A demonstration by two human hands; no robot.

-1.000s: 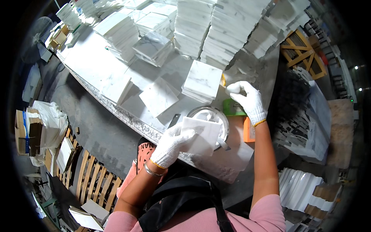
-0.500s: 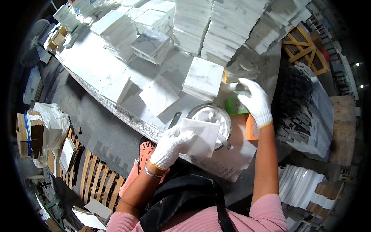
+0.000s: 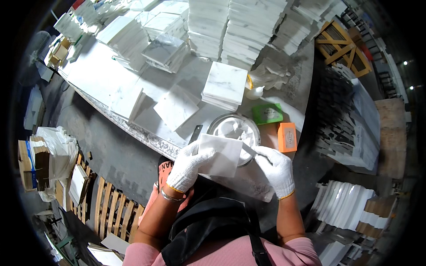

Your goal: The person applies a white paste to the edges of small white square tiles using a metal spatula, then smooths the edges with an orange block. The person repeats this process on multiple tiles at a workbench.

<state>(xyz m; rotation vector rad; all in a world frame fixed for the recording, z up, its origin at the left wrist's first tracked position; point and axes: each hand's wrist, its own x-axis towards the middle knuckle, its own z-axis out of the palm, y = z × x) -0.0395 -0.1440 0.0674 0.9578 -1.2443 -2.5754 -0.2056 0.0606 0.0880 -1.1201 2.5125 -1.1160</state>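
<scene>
Both hands wear white knit gloves. My left hand (image 3: 187,166) is closed on the left edge of a square white marble tile (image 3: 222,156), tilted in front of a round metal can (image 3: 259,133) and covering part of it. Crumpled-looking white material (image 3: 231,127) fills the can; I cannot make out what it is. My right hand (image 3: 277,170) pinches the end of a flat metal strip (image 3: 249,149), its other end hidden behind the tile. A dark flat blade (image 3: 196,134) with a hole lies just beyond my left hand.
Beyond the can stand a green box (image 3: 267,114), an orange box (image 3: 287,137), a small white bottle (image 3: 255,93) and a loose glove (image 3: 268,74). A short tile stack (image 3: 225,83) and a flat tile (image 3: 176,109) lie nearby. Tall tile stacks (image 3: 250,31) line the back.
My right hand has come down from near the white bottle to the metal strip at the can and closed on its end. The left hand still holds the tile.
</scene>
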